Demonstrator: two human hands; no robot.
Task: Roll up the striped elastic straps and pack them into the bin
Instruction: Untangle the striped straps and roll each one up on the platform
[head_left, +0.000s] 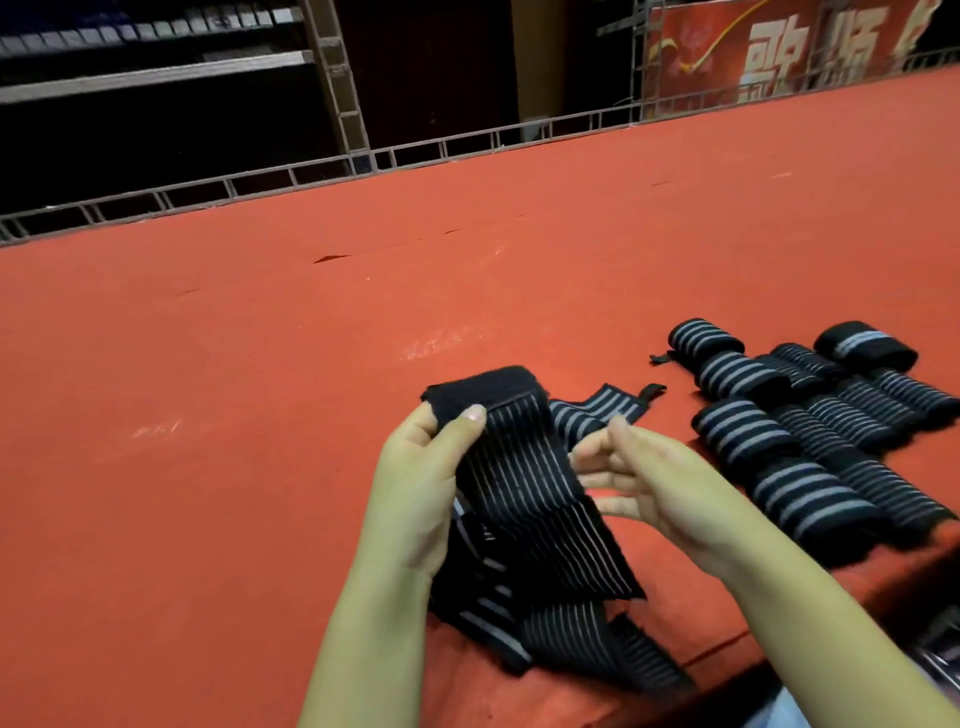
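Your left hand (415, 483) pinches the striped strap (524, 488) just above the red table (260, 415). Your right hand (639, 478) is spread beside it. Rolled straps (810, 431) lie on the right. Farther back stand a metal rail (311, 171), dark shelves (156, 78) and a red banner (779, 47).

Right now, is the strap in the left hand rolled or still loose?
Loose: the strap hangs unrolled from the left hand, thumb pinching its top.
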